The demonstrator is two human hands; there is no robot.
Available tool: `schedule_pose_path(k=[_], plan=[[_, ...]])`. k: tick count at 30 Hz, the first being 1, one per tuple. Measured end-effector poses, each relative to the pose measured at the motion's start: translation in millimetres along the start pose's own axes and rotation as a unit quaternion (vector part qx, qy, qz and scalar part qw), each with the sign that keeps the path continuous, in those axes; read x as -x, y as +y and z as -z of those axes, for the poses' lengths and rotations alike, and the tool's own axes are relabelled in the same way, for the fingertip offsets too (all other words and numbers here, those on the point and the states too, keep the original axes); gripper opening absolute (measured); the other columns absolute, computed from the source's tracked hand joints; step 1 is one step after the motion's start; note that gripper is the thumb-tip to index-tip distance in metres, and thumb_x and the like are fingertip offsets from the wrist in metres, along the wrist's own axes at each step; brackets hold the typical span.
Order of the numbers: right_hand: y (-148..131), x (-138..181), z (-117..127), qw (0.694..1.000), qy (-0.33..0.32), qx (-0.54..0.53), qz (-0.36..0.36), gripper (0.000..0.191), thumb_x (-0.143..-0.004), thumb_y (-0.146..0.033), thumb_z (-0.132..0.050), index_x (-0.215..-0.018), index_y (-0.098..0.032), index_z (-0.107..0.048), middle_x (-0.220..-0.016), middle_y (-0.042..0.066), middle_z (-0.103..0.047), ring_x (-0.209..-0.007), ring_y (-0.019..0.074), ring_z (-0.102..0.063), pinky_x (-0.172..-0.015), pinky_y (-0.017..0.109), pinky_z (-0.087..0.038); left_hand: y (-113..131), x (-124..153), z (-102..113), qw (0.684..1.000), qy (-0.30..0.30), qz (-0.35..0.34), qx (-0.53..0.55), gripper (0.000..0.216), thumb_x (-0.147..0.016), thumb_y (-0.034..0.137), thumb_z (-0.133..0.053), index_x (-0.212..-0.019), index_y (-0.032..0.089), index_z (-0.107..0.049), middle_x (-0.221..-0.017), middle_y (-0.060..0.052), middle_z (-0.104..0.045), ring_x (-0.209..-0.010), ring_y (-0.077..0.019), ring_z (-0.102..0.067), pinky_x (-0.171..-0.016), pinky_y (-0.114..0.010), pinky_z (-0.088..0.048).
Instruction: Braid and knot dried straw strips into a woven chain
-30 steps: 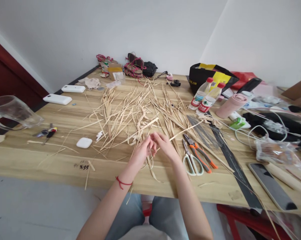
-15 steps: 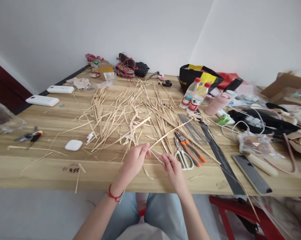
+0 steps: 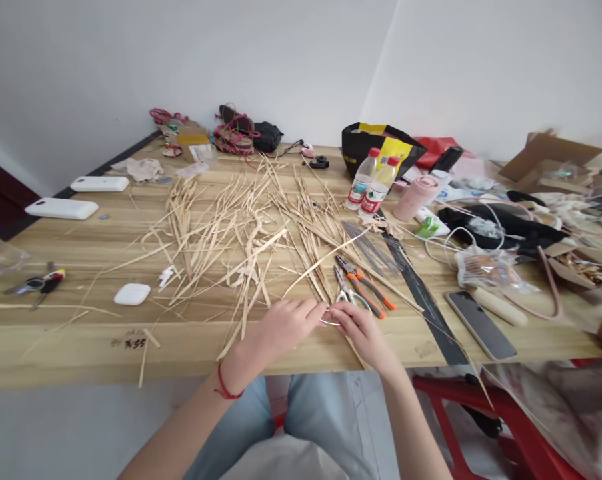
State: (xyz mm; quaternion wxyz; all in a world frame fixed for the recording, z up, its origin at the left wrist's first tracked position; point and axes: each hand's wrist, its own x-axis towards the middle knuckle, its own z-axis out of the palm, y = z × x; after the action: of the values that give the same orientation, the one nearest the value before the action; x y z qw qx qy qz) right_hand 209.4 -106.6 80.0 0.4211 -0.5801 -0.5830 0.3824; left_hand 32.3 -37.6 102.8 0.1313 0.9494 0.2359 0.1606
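Observation:
My left hand [image 3: 279, 326] rests near the front edge of the wooden table [image 3: 81, 333], its fingers pinched on a thin pale wire [image 3: 329, 323] and a long straw strip [image 3: 325, 256] that runs up to the right. My right hand [image 3: 359, 328] meets it fingertip to fingertip, also pinched on the wire. A red string circles my left wrist. A big heap of dry straw strips [image 3: 241, 227] spreads over the table just beyond both hands. White-handled scissors [image 3: 348, 296] and orange-handled pliers [image 3: 365, 287] lie right behind my right hand.
A white earbud case [image 3: 132, 294], two white power banks [image 3: 61, 209], two water bottles [image 3: 369, 189], a pink cup [image 3: 414, 198], a black and yellow bag [image 3: 381, 147], a phone [image 3: 481, 325], a long black strip [image 3: 415, 287], cables and cardboard at the right. A red stool [image 3: 461, 400] stands below.
My hands came down toward the table's front edge and drew together again after parting along the wire. The view swung to the right.

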Motion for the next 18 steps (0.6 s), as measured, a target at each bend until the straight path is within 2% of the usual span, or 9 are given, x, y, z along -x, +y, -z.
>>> schedule_pose_path(k=[3,6,11,15,18], plan=[[-2,3,2,0.997,0.019,0.062,0.037,0.027,-0.087,-0.039,-0.043,-0.105,-0.022,-0.056,-0.093,0.006,-0.064,-0.076,0.0178,-0.058,-0.069,0.028,-0.043,-3,1,-2,0.999,0.006,0.029,0.025,0.031,-0.091,0.034,-0.037,-0.116,0.022,-0.052,-0.082,-0.005,-0.057,-0.075,-0.0178,-0.058,-0.063,-0.027,-0.041],[-5,1,8,0.977,-0.021,0.199,0.071,0.031,-0.087,-0.041,-0.043,-0.111,-0.022,-0.051,-0.093,0.007,-0.064,-0.073,0.0190,-0.059,-0.066,0.028,-0.042,-8,5,-4,0.999,0.011,0.043,0.018,0.033,-0.090,0.036,-0.038,-0.118,0.024,-0.051,-0.082,-0.004,-0.057,-0.072,-0.0172,-0.058,-0.061,-0.026,-0.039],[-5,-17,15,0.900,-0.110,0.405,0.114,0.038,-0.087,-0.050,-0.038,-0.092,-0.017,-0.055,-0.069,0.009,-0.064,-0.057,0.0197,-0.058,-0.051,0.025,-0.032,-15,10,-8,0.999,-0.019,0.043,-0.028,0.027,-0.090,0.032,-0.040,-0.110,0.024,-0.055,-0.082,-0.004,-0.059,-0.073,-0.0172,-0.058,-0.060,-0.026,-0.037],[-5,-35,13,0.849,-0.163,0.475,0.163,0.042,-0.084,-0.054,-0.042,-0.085,-0.016,-0.060,-0.057,0.008,-0.063,-0.050,0.0174,-0.056,-0.050,0.024,-0.030,-21,11,-11,0.996,-0.058,0.032,-0.066,0.023,-0.089,0.028,-0.043,-0.108,0.023,-0.055,-0.082,-0.003,-0.060,-0.073,-0.0175,-0.059,-0.057,-0.025,-0.036],[-1,-48,10,0.805,-0.235,0.512,0.184,0.043,-0.086,-0.052,-0.041,-0.082,-0.015,-0.061,-0.059,0.009,-0.065,-0.052,0.0181,-0.059,-0.051,0.024,-0.031,-26,11,-14,0.992,-0.094,0.022,-0.080,0.019,-0.090,0.026,-0.042,-0.102,0.021,-0.055,-0.084,-0.004,-0.061,-0.075,-0.0186,-0.061,-0.057,-0.025,-0.038]])
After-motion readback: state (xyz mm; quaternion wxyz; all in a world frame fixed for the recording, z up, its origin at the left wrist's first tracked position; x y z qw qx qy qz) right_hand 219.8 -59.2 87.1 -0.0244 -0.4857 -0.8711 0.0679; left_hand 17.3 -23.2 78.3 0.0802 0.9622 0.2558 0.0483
